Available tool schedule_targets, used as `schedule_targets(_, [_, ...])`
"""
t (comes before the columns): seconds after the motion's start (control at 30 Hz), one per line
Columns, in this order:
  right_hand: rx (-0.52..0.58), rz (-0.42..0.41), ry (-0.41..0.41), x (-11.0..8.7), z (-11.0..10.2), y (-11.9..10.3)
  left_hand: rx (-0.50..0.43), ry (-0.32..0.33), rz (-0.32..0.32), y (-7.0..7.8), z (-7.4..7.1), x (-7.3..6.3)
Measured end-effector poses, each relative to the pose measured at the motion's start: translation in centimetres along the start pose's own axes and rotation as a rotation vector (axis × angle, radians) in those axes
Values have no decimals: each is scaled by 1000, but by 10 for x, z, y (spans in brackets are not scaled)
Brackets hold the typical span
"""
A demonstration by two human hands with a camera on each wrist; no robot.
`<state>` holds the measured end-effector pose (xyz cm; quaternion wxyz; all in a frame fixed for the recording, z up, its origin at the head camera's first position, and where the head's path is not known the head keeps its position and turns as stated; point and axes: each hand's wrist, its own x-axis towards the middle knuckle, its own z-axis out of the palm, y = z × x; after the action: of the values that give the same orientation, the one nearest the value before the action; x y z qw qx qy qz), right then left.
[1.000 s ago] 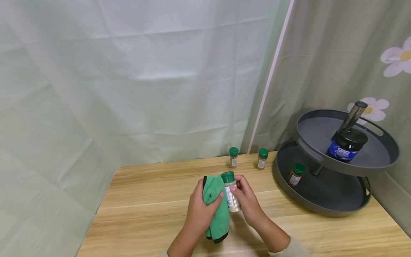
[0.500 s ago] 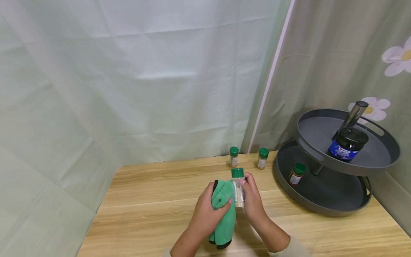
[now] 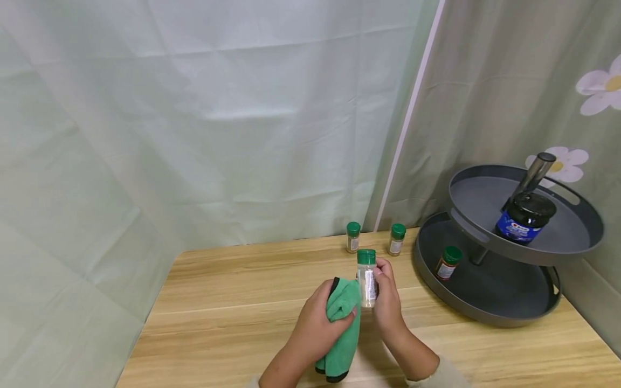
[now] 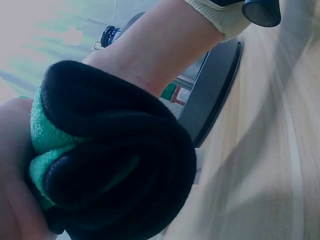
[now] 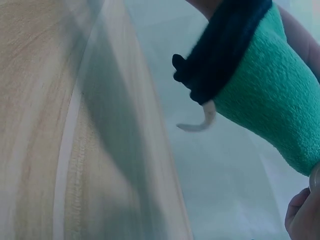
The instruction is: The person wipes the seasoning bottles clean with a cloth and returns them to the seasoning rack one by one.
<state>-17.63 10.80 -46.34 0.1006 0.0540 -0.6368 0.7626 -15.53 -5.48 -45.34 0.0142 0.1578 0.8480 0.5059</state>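
Note:
A clear spice shaker with a green lid (image 3: 367,280) stands nearly upright in my right hand (image 3: 388,304), its white label facing the camera. My left hand (image 3: 317,323) grips a folded green cloth (image 3: 346,342) with black edging, and the cloth's upper end lies right at the shaker's left side. Seen from the left wrist, the cloth's black-edged end (image 4: 120,150) hangs in thick folds in front of the other forearm (image 4: 155,45). In the right wrist view the cloth (image 5: 270,85) fills the upper right, while only a bit of the right hand (image 5: 302,215) shows.
Two small green-lidded spice jars, one left (image 3: 353,238) and one right (image 3: 396,240), stand at the wooden table's (image 3: 218,302) back edge. On the right is a two-tier grey tray (image 3: 514,312), with a blue-labelled dark jar (image 3: 524,218) above and another green-lidded jar (image 3: 448,263) below.
Both hands have shifted right. The shaker has gone from tilted to nearly upright, risen a little in view and turned so its label shows. The cloth has moved right and slightly down.

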Motion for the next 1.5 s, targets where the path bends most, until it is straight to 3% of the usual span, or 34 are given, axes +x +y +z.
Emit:
schedule_targets(0.3, [-59,14,-138,-3,6,2,-119,158,-66,1,-4,2])
schedule_targets(0.57, [-41,19,-221,-5,6,3,-198,214,-60,-3,-8,4])
schedule_targets(0.77, [-76,-49,-179,-6,6,5,-223,183,-49,-1,-7,3])
schedule_targets(0.9, [-90,-73,-119,-5,5,5,-185,142,-34,0,-4,2])
schedule_targets(1.27, [-6,-8,9,1,0,1,-24,4,11,1,2,-2])
schedule_targets(1.5, [7,-12,-19,1,0,0,-27,37,2,1,4,-2])
